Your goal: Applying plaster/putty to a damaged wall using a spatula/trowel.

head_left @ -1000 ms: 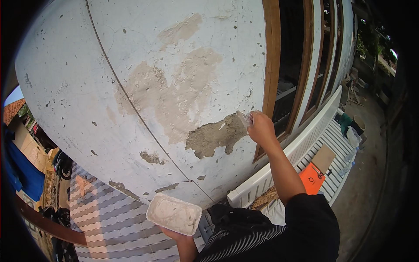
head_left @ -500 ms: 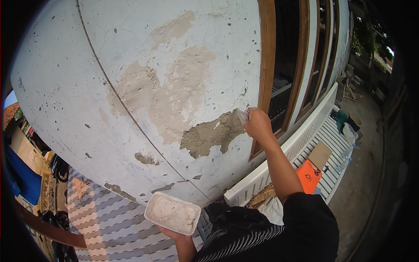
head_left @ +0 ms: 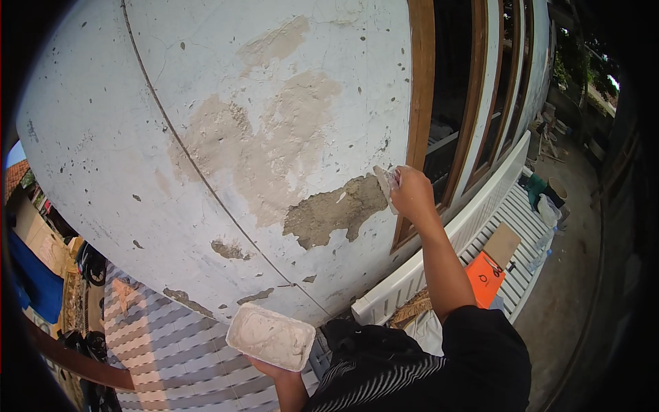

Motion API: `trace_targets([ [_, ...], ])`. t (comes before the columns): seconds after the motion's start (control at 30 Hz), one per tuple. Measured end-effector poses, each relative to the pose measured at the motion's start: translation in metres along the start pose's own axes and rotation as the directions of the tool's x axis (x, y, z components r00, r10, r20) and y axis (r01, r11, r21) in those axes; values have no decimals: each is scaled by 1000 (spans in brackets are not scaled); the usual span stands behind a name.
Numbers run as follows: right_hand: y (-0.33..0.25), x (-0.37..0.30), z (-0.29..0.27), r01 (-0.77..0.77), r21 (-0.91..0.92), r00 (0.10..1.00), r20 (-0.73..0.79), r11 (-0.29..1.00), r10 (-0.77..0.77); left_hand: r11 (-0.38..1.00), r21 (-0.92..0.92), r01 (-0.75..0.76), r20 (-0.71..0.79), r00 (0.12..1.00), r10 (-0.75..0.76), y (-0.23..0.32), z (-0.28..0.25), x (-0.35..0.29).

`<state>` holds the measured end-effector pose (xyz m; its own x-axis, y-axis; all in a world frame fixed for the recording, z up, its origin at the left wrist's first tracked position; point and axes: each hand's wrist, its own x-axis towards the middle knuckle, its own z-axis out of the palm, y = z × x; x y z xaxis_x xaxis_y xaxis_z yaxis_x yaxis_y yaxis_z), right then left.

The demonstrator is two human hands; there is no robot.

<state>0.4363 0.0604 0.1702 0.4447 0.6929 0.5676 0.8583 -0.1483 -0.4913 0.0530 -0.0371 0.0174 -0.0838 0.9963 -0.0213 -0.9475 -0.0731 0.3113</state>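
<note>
My right hand [head_left: 414, 195] is closed on a thin, pale putty scraper [head_left: 385, 184], its blade edge-on at the right end of a bare grey-brown patch [head_left: 329, 216] in the white wall [head_left: 357, 130]. Whether the blade touches the wall I cannot tell. Low in front of me, my left hand [head_left: 272, 369] holds a white rectangular tub [head_left: 312, 338] from beneath, most of its fingers hidden. Smooth off-white filler paste [head_left: 268, 334] lies inside the tub. Beige filler [head_left: 274, 151] covers a broad area above the bare patch.
A brown window frame [head_left: 420, 89] stands right of my right hand. A dark cord [head_left: 199, 175] runs down the wall. Below the window, a white slatted bench [head_left: 528, 264] carries an orange sheet [head_left: 485, 278], a brown board [head_left: 502, 245] and bags. Grey-white tiles [head_left: 165, 343] lie lower left.
My right hand has shifted slightly right, and the scraper has turned so its blade shows more edge-on. The tub and my left hand are nearly unmoved.
</note>
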Motion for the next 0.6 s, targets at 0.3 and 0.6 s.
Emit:
trace_targets([
  [0.3,12,1,9,4,-38,1000,31,999,-3,1000,-11,7,-13,1000,-7,-2,0,-1],
  [0.6,30,9,14,-105,-5,993,55,994,105,999,1,34,-27,999,-34,-1,2,-2],
])
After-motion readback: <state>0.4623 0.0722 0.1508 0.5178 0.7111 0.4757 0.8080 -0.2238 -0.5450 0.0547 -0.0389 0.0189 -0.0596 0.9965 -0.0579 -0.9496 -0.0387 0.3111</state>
